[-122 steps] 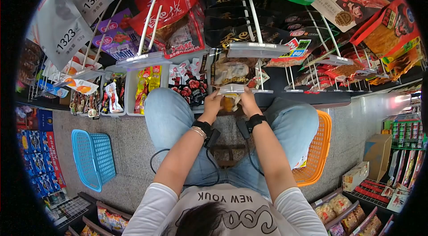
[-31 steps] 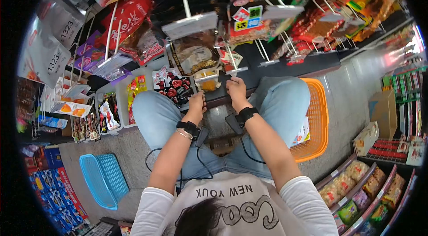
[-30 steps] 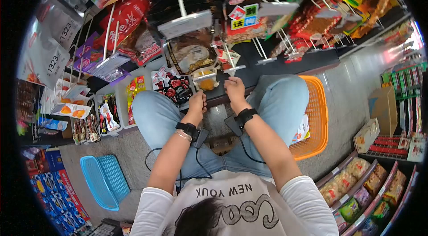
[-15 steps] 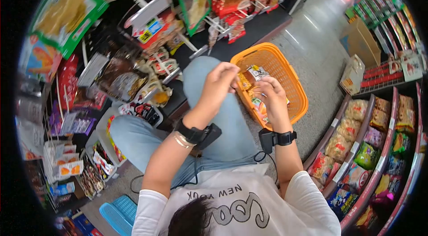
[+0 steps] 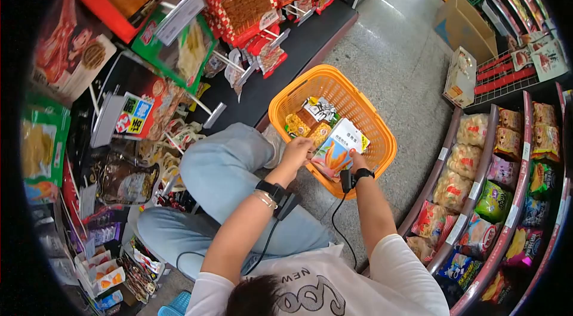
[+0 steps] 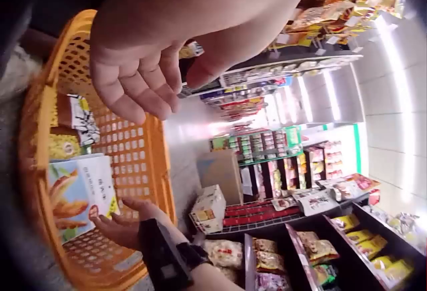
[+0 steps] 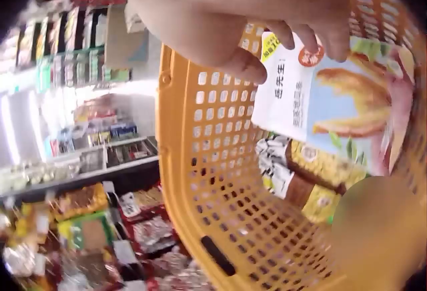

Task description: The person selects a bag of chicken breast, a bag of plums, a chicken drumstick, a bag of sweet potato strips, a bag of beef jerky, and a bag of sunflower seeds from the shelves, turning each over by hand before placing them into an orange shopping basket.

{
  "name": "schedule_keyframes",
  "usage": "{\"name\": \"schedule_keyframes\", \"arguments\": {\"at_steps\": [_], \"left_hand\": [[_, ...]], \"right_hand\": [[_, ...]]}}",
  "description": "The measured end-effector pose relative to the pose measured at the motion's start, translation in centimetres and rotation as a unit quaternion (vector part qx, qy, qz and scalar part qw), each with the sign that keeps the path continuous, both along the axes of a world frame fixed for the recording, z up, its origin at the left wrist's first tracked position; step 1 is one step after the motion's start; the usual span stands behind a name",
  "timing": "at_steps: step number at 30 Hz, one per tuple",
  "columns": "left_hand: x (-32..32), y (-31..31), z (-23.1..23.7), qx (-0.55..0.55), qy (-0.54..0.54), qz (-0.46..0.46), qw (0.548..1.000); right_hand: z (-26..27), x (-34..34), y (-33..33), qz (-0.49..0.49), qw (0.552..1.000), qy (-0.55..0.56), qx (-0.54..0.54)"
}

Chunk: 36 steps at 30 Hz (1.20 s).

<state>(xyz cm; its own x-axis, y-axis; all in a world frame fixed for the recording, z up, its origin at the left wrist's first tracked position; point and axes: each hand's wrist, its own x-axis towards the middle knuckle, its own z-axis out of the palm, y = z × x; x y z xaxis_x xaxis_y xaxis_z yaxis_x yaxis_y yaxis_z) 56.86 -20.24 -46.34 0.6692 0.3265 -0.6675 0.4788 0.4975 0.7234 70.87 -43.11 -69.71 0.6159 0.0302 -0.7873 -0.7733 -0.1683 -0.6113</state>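
We saw an orange basket (image 5: 365, 117) patterned with rows of small holes. We noted a white, pale blue and golden packet (image 5: 342, 146), light blue jeans (image 5: 218, 163) and a black strap (image 5: 270, 189).

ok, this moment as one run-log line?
left hand: by orange perforated plastic basket | right hand: at edge of white-and-blue rectangular food packet | packet: inside basket

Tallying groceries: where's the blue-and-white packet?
In the head view, the blue-and-white packet is in the orange basket, right of the yellow packs, at the right hand.
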Motion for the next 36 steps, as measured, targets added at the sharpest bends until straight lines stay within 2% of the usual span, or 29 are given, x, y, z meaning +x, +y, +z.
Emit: {"name": "schedule_keyframes", "arguments": {"at_steps": [5, 7, 10, 13, 14, 17, 19, 21, 22, 26, 28, 29, 30, 32, 33, 36], "left_hand": [[0.4, 1.0, -0.7, 0.013, 0.047, 0.019, 0.999], [0.9, 0.6, -0.9, 0.011, 0.02, 0.012, 1.0], [1.4, -0.2, -0.2, 0.002, 0.002, -0.014, 1.0], [1.6, -0.3, 0.3, 0.003, -0.006, -0.03, 1.0], [1.5, -0.3, 0.4, 0.006, -0.009, -0.031, 0.999], [0.9, 0.2, -0.3, 0.012, -0.01, -0.011, 1.0], [0.7, 0.5, 0.5, 0.005, -0.011, 0.012, 1.0], [0.3, 0.6, 1.5, -0.006, -0.02, 0.054, 0.998], [0.0, 0.9, 0.3, 0.01, -0.078, 0.057, 0.995], [-0.4, 1.1, 3.5, 0.07, -0.211, 0.105, 0.969], [-0.7, 1.1, 4.7, 0.113, -0.214, 0.12, 0.963], [-1.0, 1.2, 5.3, 0.134, -0.216, 0.128, 0.959], [-1.7, 1.3, 7.2, 0.057, -0.237, 0.11, 0.963], [-3.2, 2.1, 8.6, -0.024, -0.271, 0.041, 0.961], [-3.9, 2.3, 9.3, -0.065, -0.286, 0.006, 0.956], [-6.1, 2.0, 12.7, 0.002, -0.291, -0.002, 0.957]], "right_hand": [[-3.6, -0.7, -0.2, -0.049, 0.997, 0.05, -0.023], [-3.9, -1.1, 0.0, -0.069, 0.995, 0.069, -0.034], [-3.6, -1.3, -0.1, -0.016, 0.994, 0.042, -0.101], [-3.9, -0.2, -0.8, 0.05, 0.997, 0.035, -0.057], [1.7, -0.6, 0.6, 0.001, 0.998, 0.055, 0.011], [6.5, -1.7, 3.1, 0.0, 0.995, -0.044, 0.088], [7.8, -1.8, 3.0, 0.077, 0.986, -0.13, 0.076], [8.4, -1.8, 3.0, 0.136, 0.957, -0.244, 0.071], [12.0, -2.0, 3.1, 0.188, 0.947, -0.257, 0.05], [23.6, -3.5, 4.5, 0.14, 0.929, -0.24, 0.246], [29.9, -4.9, 5.3, 0.104, 0.913, -0.208, 0.334], [31.1, -5.2, 5.3, 0.113, 0.902, -0.205, 0.362], [31.9, -5.4, 5.2, 0.123, 0.89, -0.201, 0.39], [34.1, -6.2, 5.6, 0.125, 0.866, -0.187, 0.446], [34.9, -6.8, 6.2, 0.136, 0.864, -0.199, 0.441], [36.4, -9.0, 7.8, 0.163, 0.869, -0.224, 0.41]]}}
